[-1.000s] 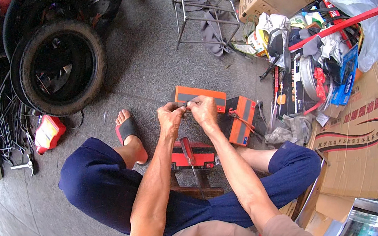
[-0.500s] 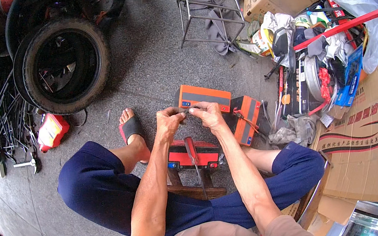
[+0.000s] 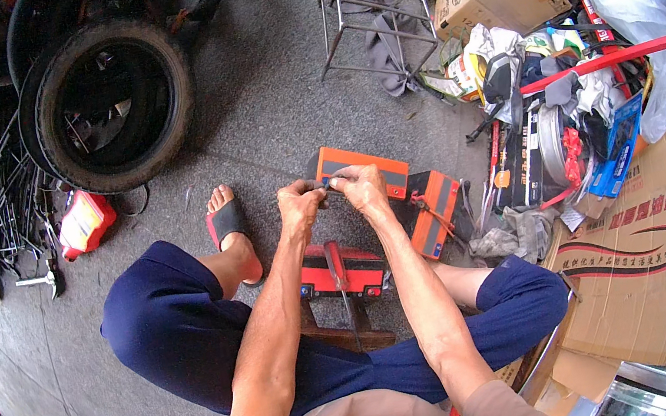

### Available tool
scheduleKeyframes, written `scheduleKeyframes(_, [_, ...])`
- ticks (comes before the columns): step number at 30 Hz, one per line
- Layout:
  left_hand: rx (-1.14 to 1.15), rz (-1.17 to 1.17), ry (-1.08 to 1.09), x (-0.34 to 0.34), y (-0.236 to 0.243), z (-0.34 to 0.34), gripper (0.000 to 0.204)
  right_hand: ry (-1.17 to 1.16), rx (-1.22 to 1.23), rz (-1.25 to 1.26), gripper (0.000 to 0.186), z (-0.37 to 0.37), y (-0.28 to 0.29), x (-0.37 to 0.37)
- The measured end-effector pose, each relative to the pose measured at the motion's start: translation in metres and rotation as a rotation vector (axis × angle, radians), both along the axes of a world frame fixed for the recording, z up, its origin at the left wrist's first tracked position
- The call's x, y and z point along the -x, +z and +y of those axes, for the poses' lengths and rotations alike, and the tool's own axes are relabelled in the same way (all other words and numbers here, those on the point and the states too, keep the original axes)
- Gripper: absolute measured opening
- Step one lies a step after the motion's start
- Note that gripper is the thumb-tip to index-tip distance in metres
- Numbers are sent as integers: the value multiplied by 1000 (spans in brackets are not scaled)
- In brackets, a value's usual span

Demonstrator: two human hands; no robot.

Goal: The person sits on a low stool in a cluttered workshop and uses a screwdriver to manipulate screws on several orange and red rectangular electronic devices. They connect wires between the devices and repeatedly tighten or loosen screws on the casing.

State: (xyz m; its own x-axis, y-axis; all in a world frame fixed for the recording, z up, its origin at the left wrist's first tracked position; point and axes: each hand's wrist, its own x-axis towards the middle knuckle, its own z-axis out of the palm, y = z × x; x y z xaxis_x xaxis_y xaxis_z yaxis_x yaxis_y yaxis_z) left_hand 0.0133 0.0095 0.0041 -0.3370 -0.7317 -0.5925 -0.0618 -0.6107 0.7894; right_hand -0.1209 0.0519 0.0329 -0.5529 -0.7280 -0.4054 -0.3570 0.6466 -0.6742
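My left hand [image 3: 300, 206] and my right hand [image 3: 360, 188] are close together, fingers pinched. Whatever small thing they hold between the fingertips is too tiny to make out. Just beyond them lies an orange and grey battery [image 3: 366, 165], partly covered by the fingers. A second orange battery [image 3: 439, 206] sits to the right, with a red-handled tool [image 3: 428, 208] lying on it. Nearer to me, between my forearms, is a red and black battery [image 3: 361, 272] with blue and red terminals. A red-handled screwdriver [image 3: 335, 265] rests across it, its shaft pointing toward me.
A wooden stool [image 3: 355, 338] is between my legs. At the left stand tyres [image 3: 179, 101], with a red bottle [image 3: 87, 224] and a hammer [image 3: 52, 277] on the floor. Far off is a metal frame [image 3: 382, 28]; cardboard [image 3: 624, 265] and clutter fill the right.
Both hands have risen slightly in the picture, still pinched together. The whole view has shifted a little; the batteries and screwdriver stay where they were.
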Motion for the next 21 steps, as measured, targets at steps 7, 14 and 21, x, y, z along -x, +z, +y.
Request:
scheduleKeyframes(7, [-26,24,28,5,11,-1,10,-46,77,-104,27,6,-21,9])
scheduleKeyframes(14, [62,11,27,4,4,4,14,-76,155,-145,27,11,-30,8])
scheduleKeyframes(21, [170,-81,2,6,-9,4,13,-129,111,-156,28,6,-23,6])
